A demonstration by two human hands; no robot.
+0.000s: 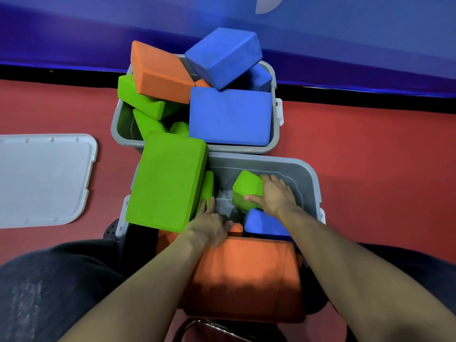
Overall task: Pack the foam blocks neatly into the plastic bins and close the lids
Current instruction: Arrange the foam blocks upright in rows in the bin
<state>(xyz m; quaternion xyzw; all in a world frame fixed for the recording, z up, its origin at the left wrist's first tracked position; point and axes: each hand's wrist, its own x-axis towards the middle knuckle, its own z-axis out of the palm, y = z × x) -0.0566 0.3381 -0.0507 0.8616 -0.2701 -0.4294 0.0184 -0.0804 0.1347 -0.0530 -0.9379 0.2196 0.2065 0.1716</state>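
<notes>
While left hand (209, 224) rests flat, right hand (276, 195) grips green block (246, 187).

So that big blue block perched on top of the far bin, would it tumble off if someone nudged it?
Probably. The top blue block sits tilted on other blocks, above the far bin rim, so a nudge could tip it. Being foam, it is likely light and would slide or bounce rather than break.

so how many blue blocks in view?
4. Far bin: one on top, one flat, one part hidden at back right. Near bin: one under the right arm. More may be buried.
</notes>
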